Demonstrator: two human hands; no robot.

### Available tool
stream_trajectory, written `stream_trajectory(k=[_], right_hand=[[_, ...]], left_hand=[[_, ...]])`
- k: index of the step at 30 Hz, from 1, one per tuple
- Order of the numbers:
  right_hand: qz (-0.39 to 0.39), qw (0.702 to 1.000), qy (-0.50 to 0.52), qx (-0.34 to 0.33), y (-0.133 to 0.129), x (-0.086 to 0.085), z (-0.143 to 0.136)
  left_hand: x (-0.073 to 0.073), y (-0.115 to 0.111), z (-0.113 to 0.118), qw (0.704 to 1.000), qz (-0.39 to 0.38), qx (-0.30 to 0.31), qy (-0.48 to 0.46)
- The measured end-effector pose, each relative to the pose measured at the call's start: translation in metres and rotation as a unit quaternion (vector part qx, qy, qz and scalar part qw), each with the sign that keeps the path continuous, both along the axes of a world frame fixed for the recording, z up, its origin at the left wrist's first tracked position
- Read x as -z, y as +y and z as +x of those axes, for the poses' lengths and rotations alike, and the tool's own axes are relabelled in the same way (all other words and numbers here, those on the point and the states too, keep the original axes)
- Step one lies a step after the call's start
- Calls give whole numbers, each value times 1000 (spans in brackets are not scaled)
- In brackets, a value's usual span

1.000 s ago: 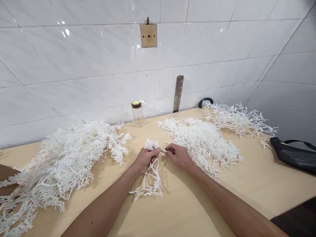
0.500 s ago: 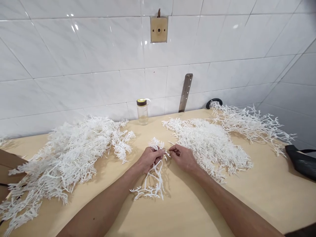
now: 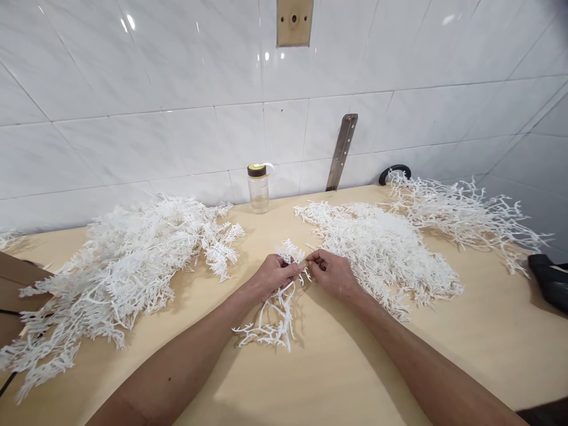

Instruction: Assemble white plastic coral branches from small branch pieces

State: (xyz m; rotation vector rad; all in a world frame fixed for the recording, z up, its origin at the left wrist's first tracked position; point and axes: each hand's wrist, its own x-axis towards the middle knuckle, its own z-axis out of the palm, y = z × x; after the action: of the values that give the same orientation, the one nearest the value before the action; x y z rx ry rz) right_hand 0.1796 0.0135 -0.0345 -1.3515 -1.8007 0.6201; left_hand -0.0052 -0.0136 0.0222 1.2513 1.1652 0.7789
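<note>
1. The left hand (image 3: pixel 272 277) pinches a white, branching plastic sprig (image 3: pixel 290 319) above the pale wooden surface (image 3: pixel 323 367), between two white piles.
2. Its long axis runs near to far; the forked near end points toward the person, slightly left.
3. The right hand's (image 3: pixel 332 274) fingertips are bunched just beside; whether they grip anything, I cannot tell.

- Table (image 3: pixel 483 337): pale, smooth, wood-look top with a soft sheen
- Branching pieces (image 3: pixel 286 319): white, plastic-looking, spiky in texture
- Wall tiles (image 3: pixel 186 142): glossy, smooth, faintly veined
- Bottle (image 3: pixel 259 195): clear, smooth, plastic-looking
- Slotted strip (image 3: pixel 341 154): metal-looking, dull brownish-grey
- Wall plate (image 3: pixel 294 29): yellowed, plastic-looking
</note>
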Motion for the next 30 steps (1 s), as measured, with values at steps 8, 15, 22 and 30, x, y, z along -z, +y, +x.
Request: stream_trajectory(k=[8,15,22,30], right_hand=[[12,1000,2,5,-1,-1,-1],[-6,998,64,0,-3,-10,-1],[-141,950,250,-120,-11,-20,-5],[-103,964,222,-100,-13,-23,-10]], left_hand=[[4,-1,1,1000,5,-3,10],[3,-1,2,1000,6,-11,10],[-1,0,4,999,21,-9,36],[9,5,6,989,60,-26,134]])
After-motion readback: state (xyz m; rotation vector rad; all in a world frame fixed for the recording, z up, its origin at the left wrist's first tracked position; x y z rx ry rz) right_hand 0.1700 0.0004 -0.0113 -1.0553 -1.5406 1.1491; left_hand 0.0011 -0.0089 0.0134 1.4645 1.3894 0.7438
